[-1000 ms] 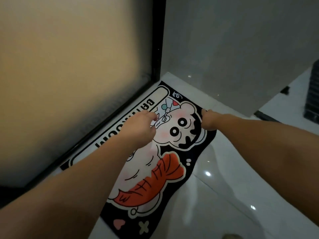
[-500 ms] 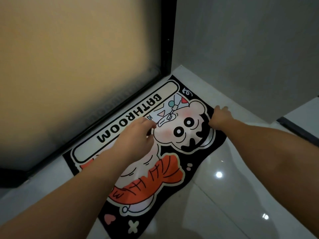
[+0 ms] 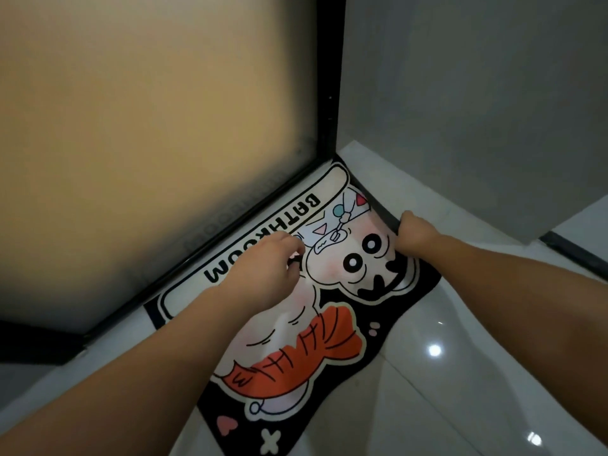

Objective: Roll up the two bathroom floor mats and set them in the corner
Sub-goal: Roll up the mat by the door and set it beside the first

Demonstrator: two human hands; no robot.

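One bathroom mat (image 3: 306, 353) lies on the white tiled floor, black with a cartoon figure, an orange fish shape and the word BATHROOM. Its long side runs along the black door frame and its far end reaches the corner. My left hand (image 3: 263, 271) rests on the mat's middle by the lettering, fingers curled down into the fabric, which wrinkles beneath it. My right hand (image 3: 414, 235) is closed on the mat's far right edge, which stands slightly raised off the floor. No second mat is in view.
A frosted glass door (image 3: 148, 143) in a black frame (image 3: 329, 93) rises on the left. It meets a grey wall (image 3: 477, 110) at the corner behind the mat. Glossy white floor tiles (image 3: 444, 373) stretch to the right, with a black strip (image 3: 572, 251) at the wall's end.
My right hand has slid further along the mat's far edge and closed on it, lifting that edge a little. The view has shifted closer to the corner. My left hand has stayed near the lettering.
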